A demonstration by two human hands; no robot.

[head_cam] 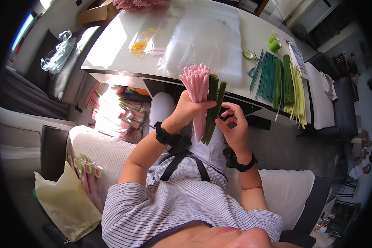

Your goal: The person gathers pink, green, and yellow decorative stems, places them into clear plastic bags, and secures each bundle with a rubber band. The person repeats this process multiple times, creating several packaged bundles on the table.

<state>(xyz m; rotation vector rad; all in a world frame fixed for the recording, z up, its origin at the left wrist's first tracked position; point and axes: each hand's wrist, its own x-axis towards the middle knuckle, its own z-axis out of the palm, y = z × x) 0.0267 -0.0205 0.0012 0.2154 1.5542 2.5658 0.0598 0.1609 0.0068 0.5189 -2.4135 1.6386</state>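
My left hand (pixel 187 107) grips an upright bundle of pink chenille stems (pixel 195 82) in front of my lap. Pressed beside it under the same thumb are dark green chenille stems (pixel 211 121), their upper ends split into two clumps. My right hand (pixel 237 128) hovers at the right edge of the green stems, thumb and fingers apart. Its thumb tip is close to the outermost clump; whether it touches is not clear. The palm side of my left hand is hidden behind the pink bundle.
Clear plastic sleeves (pixel 204 40) and yellow rubber bands (pixel 139 48) lie on the white table (pixel 107 57). Rightward are green tape rolls (pixel 275 45), scissors (pixel 255 59), and teal (pixel 266 76) and light-green stems (pixel 297 99). Wrapped pink bundles (pixel 131 116) cover the floor at left; a cream bag (pixel 66 204) rests beside me.
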